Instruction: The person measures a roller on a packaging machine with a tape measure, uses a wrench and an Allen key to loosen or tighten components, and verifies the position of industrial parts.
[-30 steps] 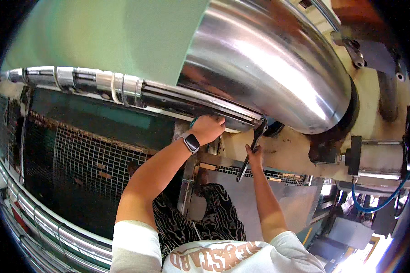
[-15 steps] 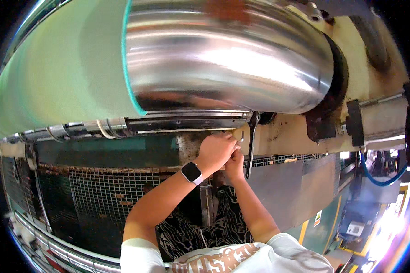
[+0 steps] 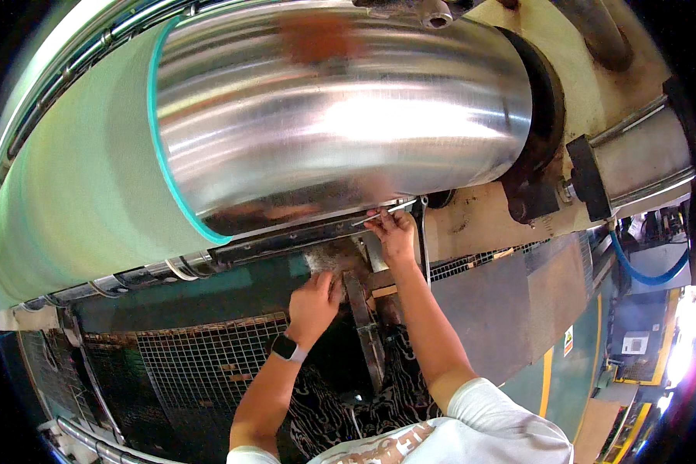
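Note:
My right hand (image 3: pixel 394 234) pinches a thin silvery hex key (image 3: pixel 405 206) at the end of the dark metal bar (image 3: pixel 301 236), which runs beneath the large roller. My left hand (image 3: pixel 315 305), with a watch (image 3: pixel 288 347) on its wrist, is lower and to the left, away from the bar. Its fingers are curled in, and I cannot see whether anything is inside them. A dark lever (image 3: pixel 422 240) hangs down from the bar's end, close beside my right hand. The polished metal roller (image 3: pixel 348 116) fills the space above both hands.
Green fabric (image 3: pixel 85 162) wraps the roller's left part. To the right are a cylinder-shaped actuator (image 3: pixel 638 162) and a blue hose (image 3: pixel 638 271). Wire mesh (image 3: pixel 201 359) spans the lower left. A metal upright (image 3: pixel 361 325) stands between my forearms, with a grey panel (image 3: pixel 510 309) to the right.
My hands have come apart: the left has dropped down and left, while the right has risen to the bar with the hex key. The view has tilted and shifted.

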The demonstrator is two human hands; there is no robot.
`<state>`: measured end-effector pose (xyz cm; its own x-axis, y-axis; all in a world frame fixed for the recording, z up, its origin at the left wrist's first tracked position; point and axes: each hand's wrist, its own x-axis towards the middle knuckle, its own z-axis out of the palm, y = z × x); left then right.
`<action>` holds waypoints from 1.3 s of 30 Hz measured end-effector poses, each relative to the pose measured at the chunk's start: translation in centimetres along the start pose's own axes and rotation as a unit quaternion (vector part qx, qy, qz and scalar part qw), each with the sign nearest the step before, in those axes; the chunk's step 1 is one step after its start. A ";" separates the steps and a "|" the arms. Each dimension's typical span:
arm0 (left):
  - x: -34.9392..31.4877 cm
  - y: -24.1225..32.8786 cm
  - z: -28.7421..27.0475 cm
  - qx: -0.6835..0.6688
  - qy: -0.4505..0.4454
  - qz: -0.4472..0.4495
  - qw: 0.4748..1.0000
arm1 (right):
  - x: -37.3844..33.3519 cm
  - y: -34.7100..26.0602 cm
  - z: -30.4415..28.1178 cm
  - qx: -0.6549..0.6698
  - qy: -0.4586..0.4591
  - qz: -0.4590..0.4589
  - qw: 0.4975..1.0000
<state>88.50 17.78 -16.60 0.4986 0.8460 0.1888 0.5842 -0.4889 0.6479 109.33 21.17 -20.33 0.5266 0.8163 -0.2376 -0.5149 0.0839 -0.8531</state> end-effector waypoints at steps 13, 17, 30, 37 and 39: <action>-7.7 -5.3 0.2 0.007 -0.070 -0.129 0.989 | 0.6 1.1 0.8 0.082 0.035 -0.009 0.996; -8.7 -5.0 0.0 0.015 -0.066 -0.146 0.987 | 0.2 2.4 -1.1 0.030 0.079 -0.021 0.996; -11.1 -5.8 1.7 -0.022 -0.053 -0.160 0.985 | 1.8 -0.2 -9.8 -0.493 0.021 0.017 0.870; -9.9 -3.8 2.9 -0.056 -0.019 -0.133 0.989 | 1.7 0.1 -8.3 -0.462 0.025 -0.120 0.879; -9.1 -2.9 2.9 -0.073 -0.020 -0.128 0.989 | 2.2 -1.9 -7.8 -0.556 0.031 -0.149 0.817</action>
<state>84.05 10.88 -22.34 0.3723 0.9278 -0.0221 0.5979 -0.2216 0.7703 116.75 18.35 -22.84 0.5683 0.8204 0.0634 0.5568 -0.3267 -0.7637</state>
